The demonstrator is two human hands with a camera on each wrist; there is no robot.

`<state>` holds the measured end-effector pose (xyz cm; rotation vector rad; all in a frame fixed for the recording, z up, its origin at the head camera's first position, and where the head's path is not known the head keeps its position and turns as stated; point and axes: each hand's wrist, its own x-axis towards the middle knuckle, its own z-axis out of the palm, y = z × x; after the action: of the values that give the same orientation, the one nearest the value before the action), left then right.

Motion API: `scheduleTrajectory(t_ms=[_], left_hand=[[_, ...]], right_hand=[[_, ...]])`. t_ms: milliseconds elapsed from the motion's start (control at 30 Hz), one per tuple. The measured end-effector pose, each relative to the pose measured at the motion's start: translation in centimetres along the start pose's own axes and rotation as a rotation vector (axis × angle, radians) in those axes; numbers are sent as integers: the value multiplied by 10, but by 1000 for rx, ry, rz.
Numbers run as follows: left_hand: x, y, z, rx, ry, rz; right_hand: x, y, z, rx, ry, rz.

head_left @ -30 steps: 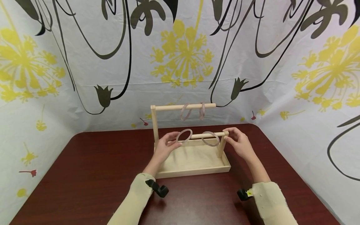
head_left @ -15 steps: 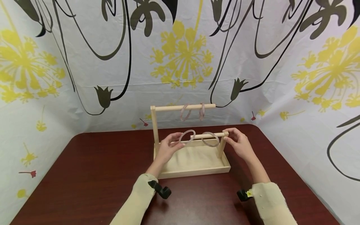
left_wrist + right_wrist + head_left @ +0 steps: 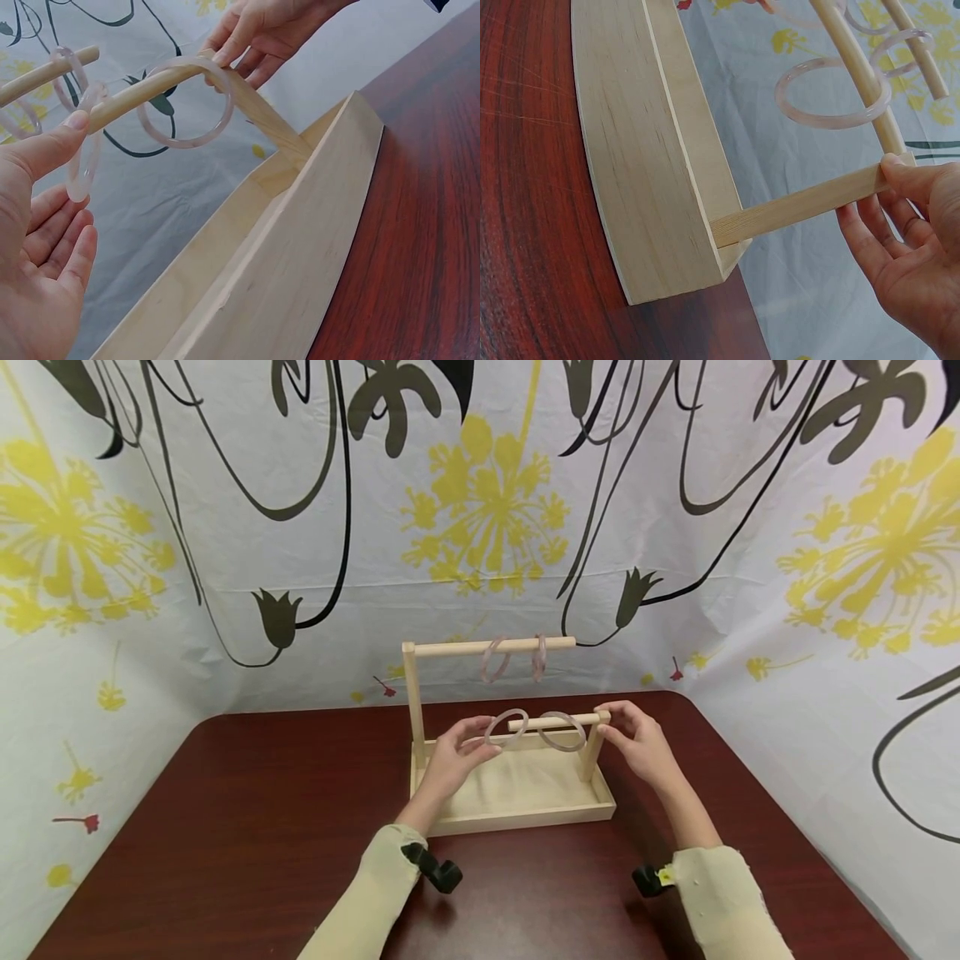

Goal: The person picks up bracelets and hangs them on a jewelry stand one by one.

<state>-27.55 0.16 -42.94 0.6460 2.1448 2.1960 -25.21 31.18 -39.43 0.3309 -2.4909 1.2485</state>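
Note:
My left hand (image 3: 453,764) pinches a pale pinkish bangle (image 3: 80,176) between thumb and fingers. In the head view, the free end of the lower wooden rod (image 3: 588,719) shows inside that ring. A second bangle (image 3: 832,122) hangs on the same rod, nearer its post. My right hand (image 3: 641,743) grips the corner where this rod meets the short post (image 3: 802,199), thumb on one side and fingertips on the other. Behind, the taller upper rod (image 3: 453,648) carries two more bangles, one at its middle (image 3: 486,665) and another (image 3: 538,665) towards its free end.
Both posts rise from a shallow wooden tray (image 3: 517,819) that stands on the dark red-brown table (image 3: 262,827). The tall post (image 3: 413,693) is at the tray's left. A patterned cloth (image 3: 375,552) hangs close behind the table.
My left hand has moved right with its bangle, and the rod's free end now shows inside the ring. The right hand has stayed on the post's corner.

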Motion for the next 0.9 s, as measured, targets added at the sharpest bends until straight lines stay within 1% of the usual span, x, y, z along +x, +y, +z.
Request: scheduleTrajectory(t_ms=[300, 400, 533, 767, 900], left_hand=[[0, 0, 6, -2, -12, -4], [0, -2, 7, -14, -24, -14], [1, -2, 10, -22, -28, -12], [2, -4, 15, -12, -29, -34], [2, -5, 19, -16, -25, -41]], right_hand=[[0, -6, 1, -12, 15, 4], [0, -4, 1, -8, 13, 2], [0, 0, 1, -1, 11, -7], [1, -1, 1, -22, 13, -29], [1, -1, 1, -21, 17, -19]])
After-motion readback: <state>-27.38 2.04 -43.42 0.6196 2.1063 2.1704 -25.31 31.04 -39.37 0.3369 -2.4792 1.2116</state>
